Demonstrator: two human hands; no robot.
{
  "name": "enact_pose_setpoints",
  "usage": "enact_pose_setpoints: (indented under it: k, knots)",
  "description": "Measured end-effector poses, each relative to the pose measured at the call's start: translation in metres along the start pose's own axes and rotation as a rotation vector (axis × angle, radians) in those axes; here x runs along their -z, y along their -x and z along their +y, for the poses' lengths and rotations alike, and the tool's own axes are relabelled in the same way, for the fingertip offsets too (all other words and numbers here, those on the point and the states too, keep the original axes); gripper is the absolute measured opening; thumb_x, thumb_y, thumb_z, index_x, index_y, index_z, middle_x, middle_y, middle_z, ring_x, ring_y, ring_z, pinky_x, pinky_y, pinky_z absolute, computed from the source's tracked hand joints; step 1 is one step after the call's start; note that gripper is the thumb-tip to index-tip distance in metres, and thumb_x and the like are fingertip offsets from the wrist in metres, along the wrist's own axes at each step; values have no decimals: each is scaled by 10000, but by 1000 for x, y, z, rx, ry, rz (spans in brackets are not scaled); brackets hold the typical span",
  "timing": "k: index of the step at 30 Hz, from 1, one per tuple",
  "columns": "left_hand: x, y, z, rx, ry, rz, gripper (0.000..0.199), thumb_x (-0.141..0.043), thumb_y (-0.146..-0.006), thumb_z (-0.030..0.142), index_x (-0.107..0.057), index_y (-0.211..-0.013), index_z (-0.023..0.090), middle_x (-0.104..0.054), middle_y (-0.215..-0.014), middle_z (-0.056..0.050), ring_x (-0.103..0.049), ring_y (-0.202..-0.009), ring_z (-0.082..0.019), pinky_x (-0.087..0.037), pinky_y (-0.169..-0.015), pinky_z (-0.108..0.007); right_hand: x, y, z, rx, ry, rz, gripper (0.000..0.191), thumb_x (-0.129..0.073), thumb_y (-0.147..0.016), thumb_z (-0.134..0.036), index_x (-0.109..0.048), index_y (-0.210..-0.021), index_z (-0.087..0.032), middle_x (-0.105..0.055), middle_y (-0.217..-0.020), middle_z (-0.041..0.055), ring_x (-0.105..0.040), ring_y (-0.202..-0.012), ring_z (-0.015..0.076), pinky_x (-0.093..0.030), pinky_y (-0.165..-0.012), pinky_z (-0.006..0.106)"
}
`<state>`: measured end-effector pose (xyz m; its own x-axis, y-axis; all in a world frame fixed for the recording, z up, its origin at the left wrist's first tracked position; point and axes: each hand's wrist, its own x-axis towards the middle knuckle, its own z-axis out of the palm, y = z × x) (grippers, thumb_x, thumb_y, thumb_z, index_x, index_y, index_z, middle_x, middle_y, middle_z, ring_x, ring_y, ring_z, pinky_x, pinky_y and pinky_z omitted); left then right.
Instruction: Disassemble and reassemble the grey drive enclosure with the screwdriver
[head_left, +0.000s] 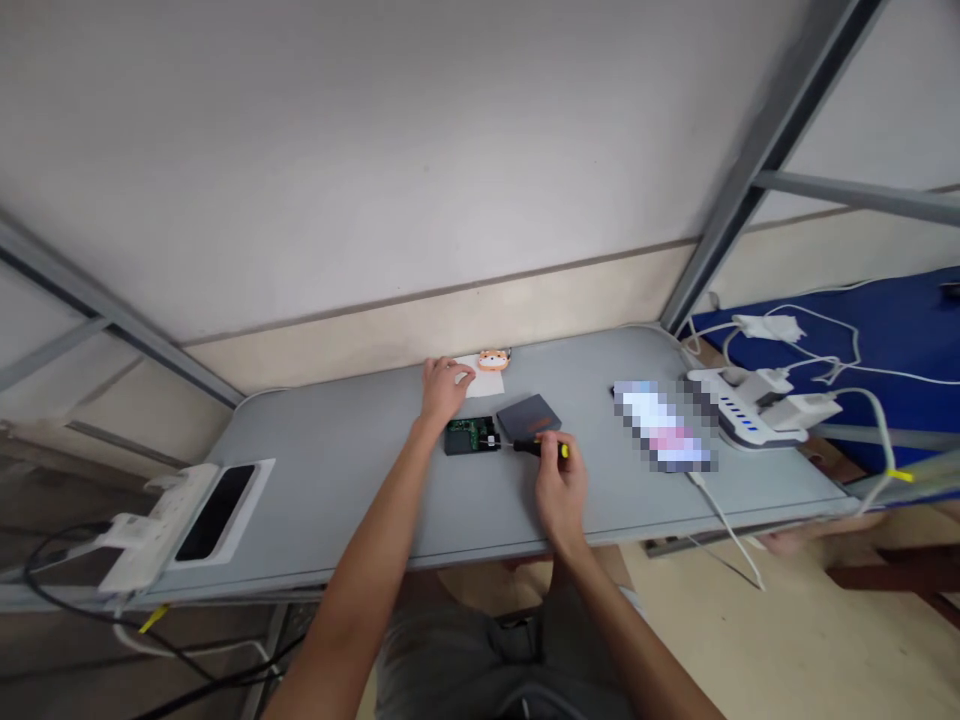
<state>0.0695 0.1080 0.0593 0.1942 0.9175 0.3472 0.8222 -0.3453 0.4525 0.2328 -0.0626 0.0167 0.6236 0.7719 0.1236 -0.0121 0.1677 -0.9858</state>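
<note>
My right hand (561, 485) is closed around a screwdriver (529, 447) with a black and yellow handle. Its tip points left, at the edge of an open dark case with a green circuit board (466, 434) that lies on the grey table. Over a white sheet of paper (489, 383) behind the case is my left hand (445, 388), thumb and fingertips drawn together in a pinch. Whatever those fingertips hold, if anything, is too small to make out. A dark grey flat cover (529, 414) rests just right of the board.
An orange and white animal-faced item (493, 360) sits at the paper's back edge. On the right are a lit phone (660, 425) with a cable and a power strip (750, 408). To the left lie a dark phone (217, 512) and another power strip (161, 528). A wall borders the back.
</note>
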Motion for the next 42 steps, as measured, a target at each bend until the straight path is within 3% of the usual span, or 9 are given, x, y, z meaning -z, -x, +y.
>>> enact_pose_setpoints:
  k: [4, 10, 16, 19, 22, 27, 31, 36, 42]
  knots:
    - [-14, -15, -1, -28, -50, -83, 137, -724, -949, 266, -845, -884, 266, -664, -948, -99, -506, -1090, -331, -425, -1051, -491, -2, -1, -1, -5, -10, 10, 450, -545, -959, -637, -652, -893, -205, -723, -875, 55, -612, -783, 193, -478, -729, 326]
    - [-16, -7, 1, -27, -66, -153, 81, -775, -904, 239, -838, -857, 262, -677, -953, -98, -537, -1100, -340, -453, -992, -464, -1, -2, -1, -1, -13, 15, 441, -556, -956, -626, -664, -888, -204, -730, -881, 56, -624, -801, 199, -483, -732, 326]
    - [8, 38, -13, 8, 50, 30, 225, -585, -1028, 249, -810, -1037, 246, -720, -1014, -76, -634, -1010, -256, -494, -979, -392, 5, 0, 3, -5, 6, 6, 448, -558, -954, -628, -664, -891, -197, -725, -862, 46, -614, -764, 187, -457, -680, 306]
    - [14, 70, -25, 115, 163, 34, 226, -565, -1032, 258, -788, -1036, 223, -734, -992, -51, -642, -822, -203, -526, -850, -341, -1, -5, -2, 15, 26, 10, 438, -563, -950, -617, -659, -859, -199, -716, -828, 38, -598, -727, 179, -442, -655, 299]
    - [14, 89, -29, 128, 205, -34, 231, -560, -1029, 270, -779, -973, 220, -739, -956, -37, -648, -808, -196, -530, -830, -331, -21, -24, -19, 116, 68, -62, 417, -565, -941, -590, -649, -802, -206, -665, -726, 15, -560, -671, 171, -423, -628, 295]
    - [9, 92, -29, 85, 179, -63, 242, -556, -1029, 251, -752, -890, 222, -746, -947, -45, -671, -909, -212, -532, -892, -343, -76, -67, -48, 375, 178, -184, 365, -541, -952, -474, -540, -683, -228, -529, -590, -27, -458, -580, 136, -380, -616, 291]
    - [8, 92, -31, 37, 181, -70, 268, -530, -1050, 265, -743, -894, 223, -738, -942, -46, -681, -936, -215, -540, -914, -352, -103, -78, -47, 604, 253, -240, 346, -526, -941, -387, -461, -635, -238, -489, -569, -27, -438, -571, 134, -345, -609, 291]
    - [7, 95, -33, -4, 166, -65, 298, -507, -1072, 300, -727, -889, 217, -730, -944, -62, -686, -946, -225, -539, -909, -362, -103, -67, -27, 724, 233, -228, 319, -528, -952, -334, -469, -652, -241, -485, -559, -34, -423, -532, 131, -331, -568, 285]
    - [7, 95, -31, -12, 176, -94, 342, -486, -1093, 341, -730, -886, 222, -721, -937, -60, -689, -937, -223, -539, -901, -367, -94, -65, -17, 689, 249, -232, 301, -546, -959, -325, -498, -673, -241, -513, -579, -30, -448, -540, 136, -356, -570, 288]
